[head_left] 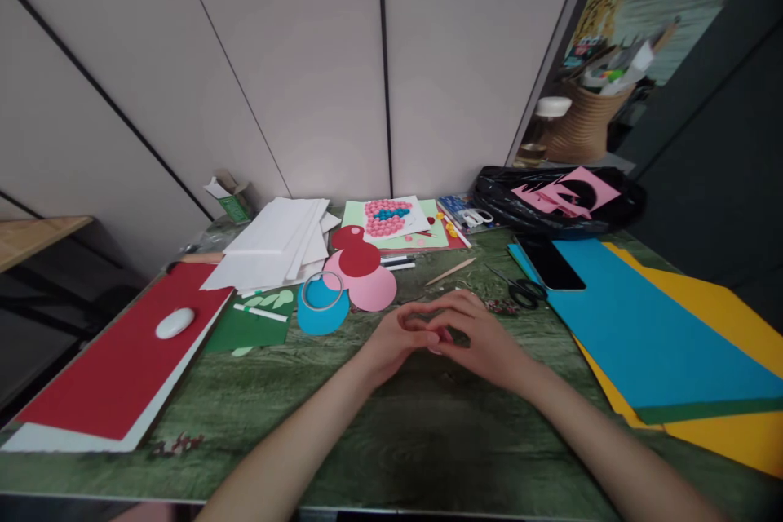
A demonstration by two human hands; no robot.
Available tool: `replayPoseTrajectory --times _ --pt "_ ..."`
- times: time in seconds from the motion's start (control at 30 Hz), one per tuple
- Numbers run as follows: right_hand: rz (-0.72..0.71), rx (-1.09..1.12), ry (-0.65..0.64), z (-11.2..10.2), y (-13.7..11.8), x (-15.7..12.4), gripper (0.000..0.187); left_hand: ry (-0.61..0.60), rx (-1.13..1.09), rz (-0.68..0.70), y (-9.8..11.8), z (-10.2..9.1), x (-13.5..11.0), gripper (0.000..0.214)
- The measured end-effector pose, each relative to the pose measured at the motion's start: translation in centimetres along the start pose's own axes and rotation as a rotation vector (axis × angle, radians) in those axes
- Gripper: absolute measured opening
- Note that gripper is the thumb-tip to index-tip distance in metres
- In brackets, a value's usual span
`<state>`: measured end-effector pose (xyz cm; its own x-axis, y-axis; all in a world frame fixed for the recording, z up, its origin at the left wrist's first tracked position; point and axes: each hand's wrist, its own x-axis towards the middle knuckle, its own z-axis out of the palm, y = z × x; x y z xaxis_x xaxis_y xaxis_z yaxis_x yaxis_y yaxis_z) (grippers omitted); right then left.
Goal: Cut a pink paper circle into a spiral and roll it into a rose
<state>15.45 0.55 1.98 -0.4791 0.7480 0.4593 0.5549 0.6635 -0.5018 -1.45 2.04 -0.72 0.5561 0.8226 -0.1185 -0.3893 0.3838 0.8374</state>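
Note:
My left hand (395,340) and my right hand (483,340) meet over the middle of the green table (379,424). The fingertips of both hands are pinched together around something small and pinkish that I cannot make out. Just beyond the hands lie pink and red paper circles (365,271), a blue paper circle (322,306) with a clear tape ring on it, a wooden stick (451,271) and black-handled scissors (522,287).
A red sheet (116,359) with a white oval object (174,323) lies at the left. Blue and yellow sheets (642,326) and a phone (549,263) lie at the right. White paper (275,245), a heart collage (389,218) and a black bag (559,200) sit at the back.

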Motion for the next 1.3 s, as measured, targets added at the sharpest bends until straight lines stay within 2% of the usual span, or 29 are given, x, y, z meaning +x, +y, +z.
replayPoseTrajectory --times 0.2,0.33,0.43,0.67,0.77,0.9,1.03,1.2,1.3 --pt "-0.037 0.066 -0.138 -0.4 0.2 0.0 0.012 -0.046 0.26 -0.107 1.2 -0.5 -0.2 0.051" --pt "-0.074 0.08 -0.186 -0.2 0.3 -0.1 0.007 -0.093 0.388 -0.154 1.8 -0.3 -0.4 0.051" --pt "-0.065 0.053 -0.139 -0.1 0.4 -0.1 0.008 -0.078 0.323 -0.123 1.7 -0.2 -0.4 0.048" --pt "-0.004 -0.013 0.07 0.0 0.1 0.1 0.009 0.002 -0.111 0.015 0.1 1.1 -0.5 0.044" --pt "0.027 -0.026 0.132 0.3 -0.2 0.1 0.011 0.044 -0.195 0.039 -0.5 1.4 -0.6 0.044" --pt "0.032 -0.025 0.14 0.4 -0.3 0.0 0.011 0.052 -0.168 0.061 -0.5 1.4 -0.6 0.043" --pt "0.016 -0.012 0.073 -0.1 -0.2 0.0 0.007 0.046 -0.098 0.059 0.0 1.0 -0.5 0.042" --pt "-0.011 0.0 0.002 -0.6 -0.1 0.1 0.014 0.024 0.023 0.02 0.4 0.2 -0.2 0.045" --pt "0.001 0.045 -0.025 -0.8 -0.2 0.1 0.017 0.069 0.101 0.045 0.5 0.1 -0.1 0.049"
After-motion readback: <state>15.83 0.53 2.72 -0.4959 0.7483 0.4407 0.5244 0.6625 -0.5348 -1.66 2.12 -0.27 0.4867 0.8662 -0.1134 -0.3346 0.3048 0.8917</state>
